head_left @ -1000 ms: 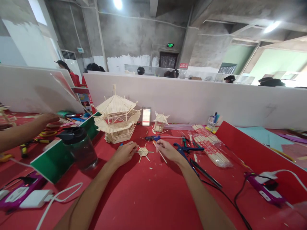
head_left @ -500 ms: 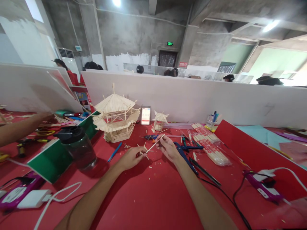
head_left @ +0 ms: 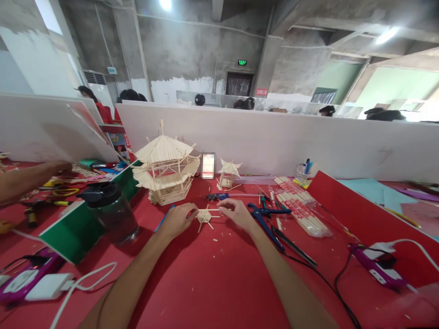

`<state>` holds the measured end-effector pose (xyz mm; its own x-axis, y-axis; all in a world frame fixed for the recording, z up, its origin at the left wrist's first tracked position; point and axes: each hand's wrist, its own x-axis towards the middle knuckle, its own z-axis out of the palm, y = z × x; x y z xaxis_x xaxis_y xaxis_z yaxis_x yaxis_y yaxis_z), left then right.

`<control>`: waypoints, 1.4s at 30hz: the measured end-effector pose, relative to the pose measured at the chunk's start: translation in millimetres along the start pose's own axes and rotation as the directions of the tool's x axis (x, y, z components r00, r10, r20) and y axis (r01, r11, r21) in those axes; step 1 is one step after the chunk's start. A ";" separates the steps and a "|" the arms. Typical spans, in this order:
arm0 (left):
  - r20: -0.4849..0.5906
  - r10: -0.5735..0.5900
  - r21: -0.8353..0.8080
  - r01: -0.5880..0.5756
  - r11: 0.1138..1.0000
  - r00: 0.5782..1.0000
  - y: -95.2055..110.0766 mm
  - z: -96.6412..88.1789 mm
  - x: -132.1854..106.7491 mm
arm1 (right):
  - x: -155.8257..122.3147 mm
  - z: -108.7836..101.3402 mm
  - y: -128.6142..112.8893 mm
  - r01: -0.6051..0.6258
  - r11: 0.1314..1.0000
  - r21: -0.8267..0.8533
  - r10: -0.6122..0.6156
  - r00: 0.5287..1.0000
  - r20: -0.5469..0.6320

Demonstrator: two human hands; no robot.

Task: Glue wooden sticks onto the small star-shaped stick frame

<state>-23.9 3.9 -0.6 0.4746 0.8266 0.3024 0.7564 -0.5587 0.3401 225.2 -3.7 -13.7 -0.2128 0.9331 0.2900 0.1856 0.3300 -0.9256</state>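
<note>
A thin wooden stick [head_left: 211, 210] runs level between my two hands, over a small six-spoked frame of sticks [head_left: 205, 218] on the red table. At its left end, my left hand [head_left: 179, 218] pinches it with closed fingertips. Fingers bent, my right hand [head_left: 237, 213] grips the other end. I cannot tell whether the stick touches the frame. Behind my left hand stands a large two-tiered stick pavilion [head_left: 168, 169]. A smaller stick pavilion [head_left: 229, 173] is farther back. Beyond my right hand lies a glue gun [head_left: 217, 196].
Blue-handled cutters [head_left: 265, 224] and a black bar-shaped tool [head_left: 295, 246] lie to the right, near bagged sticks [head_left: 302, 208]. A dark water bottle [head_left: 111, 212] stands left, by a green divider [head_left: 75, 228]. At far left, another person's arm [head_left: 30, 180] reaches over their table.
The stick has turned from slanted to level and come down over the six-spoked frame. My left hand has moved a little left and up. The other person's arm at far left has shifted.
</note>
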 end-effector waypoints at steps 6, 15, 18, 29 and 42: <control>0.054 0.034 0.091 -0.039 0.995 0.998 0.9 -3.4 -2.1 | -5.9 11.6 -10.0 0.140 0.873 -0.468 -0.073 0.985 0.159; 0.056 0.088 0.054 -0.091 0.994 0.995 -2.6 1.5 -1.3 | -8.3 12.3 -7.9 0.237 0.772 -0.589 -0.093 0.960 0.264; 0.020 0.096 -0.005 -0.096 0.995 0.995 -8.5 5.0 -0.7 | -8.9 10.1 -6.6 0.244 0.755 -0.608 -0.071 0.953 0.295; 0.097 0.170 -0.044 -0.167 0.985 0.981 -14.6 19.7 2.5 | -9.8 10.0 -5.6 0.268 0.694 -0.668 -0.024 0.936 0.352; 0.117 0.131 -0.140 -0.114 0.984 0.985 -11.7 17.5 3.9 | -7.9 11.6 1.3 0.292 0.667 -0.685 -0.046 0.934 0.353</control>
<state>-23.1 14.8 -19.0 0.6186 0.7487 0.2383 0.6269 -0.6532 0.4246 216.0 -12.3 -20.0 -0.5465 0.8059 0.2279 0.7190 0.5910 -0.3657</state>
